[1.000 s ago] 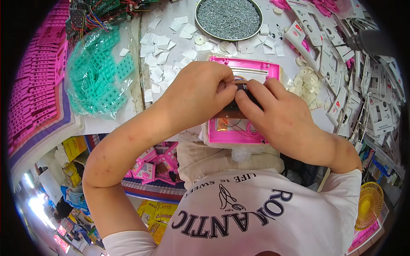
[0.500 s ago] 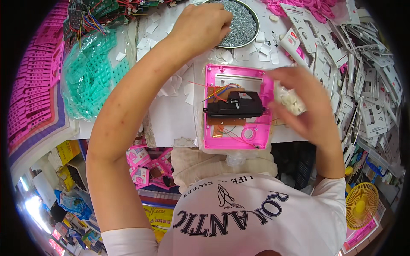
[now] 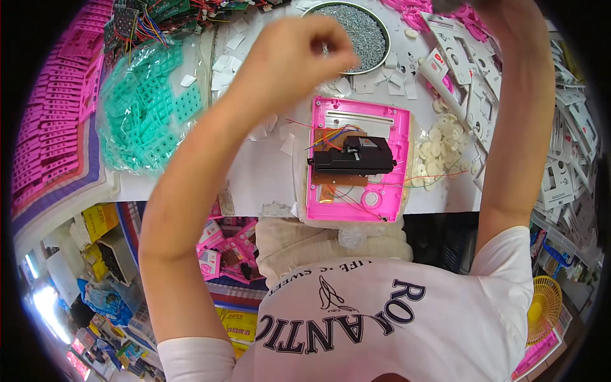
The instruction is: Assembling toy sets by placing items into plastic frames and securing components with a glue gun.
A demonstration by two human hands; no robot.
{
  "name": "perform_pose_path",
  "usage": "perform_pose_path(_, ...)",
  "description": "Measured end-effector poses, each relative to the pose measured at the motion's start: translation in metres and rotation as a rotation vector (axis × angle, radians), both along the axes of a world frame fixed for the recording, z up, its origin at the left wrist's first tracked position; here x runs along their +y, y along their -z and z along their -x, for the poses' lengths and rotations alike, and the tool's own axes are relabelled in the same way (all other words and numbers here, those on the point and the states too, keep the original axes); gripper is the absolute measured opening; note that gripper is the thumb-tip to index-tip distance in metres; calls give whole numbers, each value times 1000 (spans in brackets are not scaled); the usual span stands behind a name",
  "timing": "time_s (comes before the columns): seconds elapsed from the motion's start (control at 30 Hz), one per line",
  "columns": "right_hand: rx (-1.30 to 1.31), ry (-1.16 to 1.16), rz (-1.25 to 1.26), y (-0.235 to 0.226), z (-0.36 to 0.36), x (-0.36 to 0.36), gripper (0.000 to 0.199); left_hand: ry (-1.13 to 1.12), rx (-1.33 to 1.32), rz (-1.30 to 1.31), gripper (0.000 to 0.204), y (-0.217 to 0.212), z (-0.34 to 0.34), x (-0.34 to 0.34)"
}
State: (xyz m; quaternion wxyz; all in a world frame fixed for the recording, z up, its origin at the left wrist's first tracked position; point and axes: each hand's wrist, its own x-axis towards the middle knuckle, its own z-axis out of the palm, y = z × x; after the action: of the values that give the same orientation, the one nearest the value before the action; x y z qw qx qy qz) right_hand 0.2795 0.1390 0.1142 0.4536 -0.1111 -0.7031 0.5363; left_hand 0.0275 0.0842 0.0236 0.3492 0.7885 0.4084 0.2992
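My left hand [image 3: 296, 60] hovers at the near left rim of a round metal bowl [image 3: 386, 48] full of small silver screws [image 3: 361, 33]. Its fingers curl together in a pinch; what they hold, if anything, is too small to make out. My right hand [image 3: 503, 7] reaches to the upper right, cut off by the picture's edge, beside a blurred dark grey thing; its fingers are hidden. Between my arms lies an open pink plastic casing [image 3: 400, 121], holding a black mechanism [image 3: 353, 159] over a brown board [image 3: 340, 181], with thin coloured wires.
White discs [image 3: 439, 143] lie right of the casing, with white printed panels [image 3: 471, 89] piled beyond. To the left are a bag of turquoise plastic pieces [image 3: 143, 108] and stacked pink parts [image 3: 51, 95]. Green circuit boards [image 3: 168, 9] with wires lie at the far left.
My right hand has swung from beside the casing up to the far right, uncovering the white discs. My left hand has drawn slightly back toward me from over the bowl.
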Motion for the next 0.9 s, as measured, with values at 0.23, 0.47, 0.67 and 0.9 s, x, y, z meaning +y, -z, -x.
perform_pose_path(0.23,270,-80,223,39,21,-118,47,-48,48,-393,19,11,0,-110)
perform_pose_path(0.47,175,-33,106,39,40,-145,42,-109,-60,-348,21,18,-1,-122)
perform_pose_path(0.67,131,22,117,37,45,-149,41,-97,-37,-406,23,21,3,-120)
perform_pose_path(0.9,82,107,175,37,43,-147,41,-242,87,-277,44,16,9,-136)
